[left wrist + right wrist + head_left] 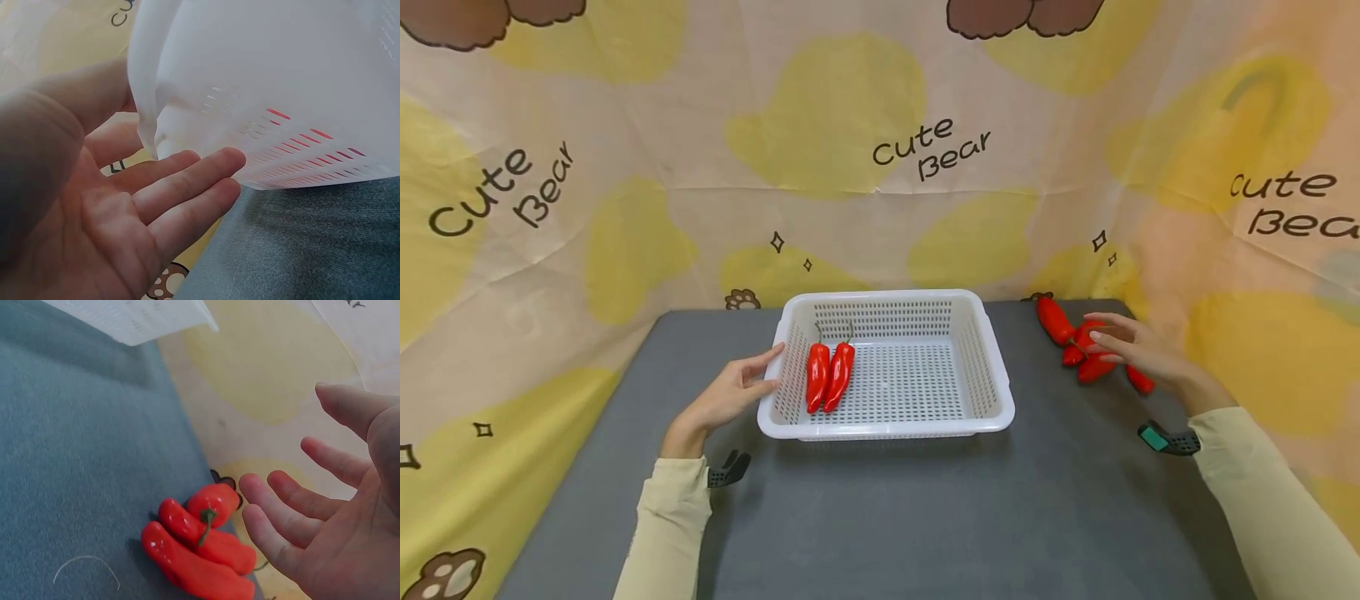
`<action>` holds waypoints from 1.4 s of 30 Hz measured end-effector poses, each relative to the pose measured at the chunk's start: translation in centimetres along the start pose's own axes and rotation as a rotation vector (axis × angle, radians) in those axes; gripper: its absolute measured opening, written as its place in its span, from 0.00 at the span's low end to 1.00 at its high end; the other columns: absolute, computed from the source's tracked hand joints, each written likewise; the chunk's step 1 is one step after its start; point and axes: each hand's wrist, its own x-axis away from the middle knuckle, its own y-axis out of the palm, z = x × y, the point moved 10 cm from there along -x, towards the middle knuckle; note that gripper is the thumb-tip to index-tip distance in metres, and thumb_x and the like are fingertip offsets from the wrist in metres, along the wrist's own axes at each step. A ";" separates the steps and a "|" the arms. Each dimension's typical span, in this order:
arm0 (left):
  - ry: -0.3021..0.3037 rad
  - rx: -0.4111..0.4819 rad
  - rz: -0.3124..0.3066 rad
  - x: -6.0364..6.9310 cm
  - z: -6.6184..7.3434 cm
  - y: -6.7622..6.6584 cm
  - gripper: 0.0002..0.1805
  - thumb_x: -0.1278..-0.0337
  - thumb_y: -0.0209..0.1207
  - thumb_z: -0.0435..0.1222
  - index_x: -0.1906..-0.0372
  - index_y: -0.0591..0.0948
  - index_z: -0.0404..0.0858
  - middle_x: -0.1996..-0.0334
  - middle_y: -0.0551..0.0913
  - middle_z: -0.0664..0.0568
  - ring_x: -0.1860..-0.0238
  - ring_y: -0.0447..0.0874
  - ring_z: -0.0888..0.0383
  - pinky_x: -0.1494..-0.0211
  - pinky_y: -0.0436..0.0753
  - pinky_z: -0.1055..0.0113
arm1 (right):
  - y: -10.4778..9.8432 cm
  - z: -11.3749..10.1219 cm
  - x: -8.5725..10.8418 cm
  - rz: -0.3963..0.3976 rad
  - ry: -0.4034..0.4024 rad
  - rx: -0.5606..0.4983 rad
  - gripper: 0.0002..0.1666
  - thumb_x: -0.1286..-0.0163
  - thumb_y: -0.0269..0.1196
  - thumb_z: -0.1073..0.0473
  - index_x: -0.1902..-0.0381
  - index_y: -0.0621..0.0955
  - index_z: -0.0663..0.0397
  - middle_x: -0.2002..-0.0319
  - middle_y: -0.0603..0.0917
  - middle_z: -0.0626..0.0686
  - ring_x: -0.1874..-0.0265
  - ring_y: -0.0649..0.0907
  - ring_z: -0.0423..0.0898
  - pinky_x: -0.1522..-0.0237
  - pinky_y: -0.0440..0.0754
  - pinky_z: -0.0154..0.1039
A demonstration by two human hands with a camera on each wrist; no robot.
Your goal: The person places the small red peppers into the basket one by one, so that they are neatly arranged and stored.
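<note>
A white plastic basket (887,431) with slotted walls sits on the dark table. Two red chili peppers (839,379) lie side by side along its left end, stems toward the back. At the left rim, my left hand (728,395) touches the basket with fingers extended; in the left wrist view its fingers (206,172) lie loosely by the outer wall. My right hand (1138,348) hovers over a loose group of red peppers (1054,322) at the table's back right corner. Its fingers (287,522) are spread and hold nothing, apart from the peppers (194,565) in the right wrist view.
The dark grey table (880,517) extends in front of the basket and to both sides. A patterned cloth (842,125) with yellow patches and lettering hangs behind the table and along its sides, close to the right-hand peppers.
</note>
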 end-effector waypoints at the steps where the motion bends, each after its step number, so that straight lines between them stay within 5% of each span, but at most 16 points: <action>1: 0.000 0.004 -0.002 0.0 0.0 0.1 0.37 0.29 0.57 0.35 0.20 0.57 0.39 0.24 0.63 0.32 0.39 0.81 0.39 0.45 0.84 0.70 | -0.1 0.2 0.1 0.002 -0.006 -0.019 0.33 0.19 0.51 0.49 0.23 0.61 0.57 0.47 0.76 0.26 0.52 0.84 0.27 0.49 0.82 0.28; 11: -0.003 0.003 0.002 0.0 -0.3 0.2 0.37 0.29 0.57 0.36 0.20 0.57 0.39 0.25 0.64 0.32 0.39 0.82 0.39 0.45 0.86 0.65 | -0.6 1.6 0.9 -0.009 -0.027 -0.096 0.31 0.18 0.48 0.51 0.24 0.59 0.58 0.45 0.68 0.22 0.51 0.81 0.23 0.50 0.81 0.24; 19: 0.001 0.011 0.002 0.0 -0.2 0.2 0.37 0.29 0.57 0.35 0.20 0.57 0.39 0.25 0.65 0.32 0.40 0.82 0.39 0.45 0.86 0.64 | -2.1 2.4 1.4 0.040 -0.026 -0.095 0.21 0.18 0.50 0.53 0.31 0.65 0.37 0.49 0.70 0.19 0.54 0.82 0.23 0.53 0.82 0.25; 35: 0.009 0.032 0.000 0.1 0.0 0.3 0.37 0.29 0.57 0.34 0.20 0.56 0.37 0.25 0.63 0.31 0.38 0.80 0.40 0.46 0.84 0.71 | -4.2 5.9 2.2 0.053 0.043 -0.106 0.24 0.18 0.48 0.52 0.29 0.60 0.41 0.52 0.69 0.17 0.55 0.78 0.20 0.54 0.80 0.23; 38: 0.027 0.028 0.001 0.1 0.3 0.3 0.37 0.29 0.57 0.33 0.21 0.56 0.34 0.25 0.63 0.29 0.38 0.80 0.42 0.46 0.83 0.72 | -4.4 7.1 2.2 0.064 0.084 -0.103 0.26 0.18 0.48 0.49 0.28 0.59 0.47 0.49 0.68 0.21 0.56 0.76 0.17 0.53 0.80 0.23; 42: 0.041 0.024 0.005 0.1 0.5 0.2 0.37 0.29 0.57 0.32 0.21 0.56 0.33 0.25 0.62 0.28 0.38 0.81 0.45 0.47 0.83 0.72 | -4.6 8.3 2.2 0.090 0.122 -0.081 0.30 0.18 0.48 0.46 0.27 0.59 0.52 0.40 0.69 0.42 0.56 0.71 0.13 0.53 0.79 0.23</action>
